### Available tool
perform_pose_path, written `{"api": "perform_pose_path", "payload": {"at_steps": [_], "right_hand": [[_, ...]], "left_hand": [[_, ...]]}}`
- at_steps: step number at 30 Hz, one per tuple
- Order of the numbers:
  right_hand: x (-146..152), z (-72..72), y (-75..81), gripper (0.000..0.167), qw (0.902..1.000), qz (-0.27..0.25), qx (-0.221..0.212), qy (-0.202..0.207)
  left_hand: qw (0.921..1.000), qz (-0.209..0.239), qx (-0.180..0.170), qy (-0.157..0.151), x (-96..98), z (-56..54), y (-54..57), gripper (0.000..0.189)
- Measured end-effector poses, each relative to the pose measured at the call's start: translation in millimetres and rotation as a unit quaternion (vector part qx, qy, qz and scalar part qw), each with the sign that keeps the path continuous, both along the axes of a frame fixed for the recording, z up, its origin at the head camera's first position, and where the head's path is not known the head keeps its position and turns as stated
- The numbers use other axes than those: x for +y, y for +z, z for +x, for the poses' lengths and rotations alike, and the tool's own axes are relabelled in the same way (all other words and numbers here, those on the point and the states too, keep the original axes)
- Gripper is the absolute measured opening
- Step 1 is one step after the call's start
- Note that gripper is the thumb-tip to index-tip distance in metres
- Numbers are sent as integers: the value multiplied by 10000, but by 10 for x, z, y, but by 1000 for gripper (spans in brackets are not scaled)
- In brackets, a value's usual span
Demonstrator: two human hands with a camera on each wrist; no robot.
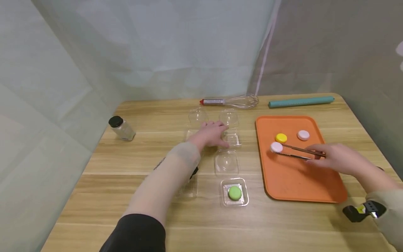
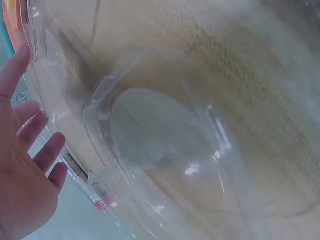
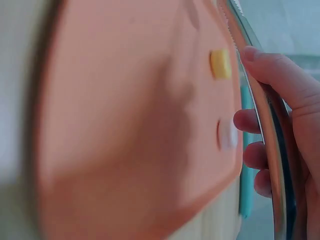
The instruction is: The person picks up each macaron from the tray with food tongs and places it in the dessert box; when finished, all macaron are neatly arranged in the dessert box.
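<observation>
My right hand point(image 1: 337, 159) grips metal tongs point(image 1: 299, 150) above the orange tray point(image 1: 302, 185). A pale pink macaron point(image 1: 276, 147) is between the tong tips. A yellow macaron point(image 1: 281, 138) and another pale pink macaron point(image 1: 303, 135) lie on the tray. My left hand point(image 1: 211, 134) reaches over the clear plastic boxes, thumb and fingers spread at the edge of one box point(image 1: 233, 139). In the left wrist view its fingers point(image 2: 50, 150) are loosely extended beside clear plastic. Nearer to me, a green macaron point(image 1: 234, 193) sits in a clear box point(image 1: 223, 201) with its lid point(image 1: 226, 162) folded back.
Another clear box point(image 1: 189, 189) lies partly behind my left forearm. A whisk point(image 1: 233, 101) and a teal roll point(image 1: 301, 102) lie along the back edge. At the left stands a jar point(image 1: 124, 130) with a black lid.
</observation>
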State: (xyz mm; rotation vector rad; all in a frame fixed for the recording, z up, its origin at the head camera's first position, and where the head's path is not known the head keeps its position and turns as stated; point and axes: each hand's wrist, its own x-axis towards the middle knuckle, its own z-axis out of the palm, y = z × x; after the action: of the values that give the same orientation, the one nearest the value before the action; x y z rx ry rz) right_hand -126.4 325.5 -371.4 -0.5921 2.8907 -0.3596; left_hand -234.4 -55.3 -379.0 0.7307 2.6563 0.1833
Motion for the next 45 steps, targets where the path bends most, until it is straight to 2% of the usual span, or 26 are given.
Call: {"api": "perform_pose_path", "payload": {"at_steps": [5,11,18,23,33,39,45], "right_hand": [[-235,-191,78,44,9998,-158,-87,45],[-511,-461,121,42,9989,-333,-114,313],[-801,-715,137,47,9974,-236,-517,432],[-925,-776,140,43,9953,-335,-679,602],[-1088,-868,148,34,9935,93,-417,1054],[-1194,-910,173,42,9923,368,-355,1125],[-1271,-929,213,46,9893,855,-196,1163]], "left_hand": [[9998,200,-50,-22,25,18,-31,83],[9998,188,9,-48,72,24,-61,83],[9998,162,86,-40,111,21,-62,83],[9996,289,33,54,119,28,-62,84],[9993,360,-2,107,84,-3,-88,83],[9993,364,-6,106,74,0,-75,84],[9994,344,57,19,81,-10,-65,83]]}}
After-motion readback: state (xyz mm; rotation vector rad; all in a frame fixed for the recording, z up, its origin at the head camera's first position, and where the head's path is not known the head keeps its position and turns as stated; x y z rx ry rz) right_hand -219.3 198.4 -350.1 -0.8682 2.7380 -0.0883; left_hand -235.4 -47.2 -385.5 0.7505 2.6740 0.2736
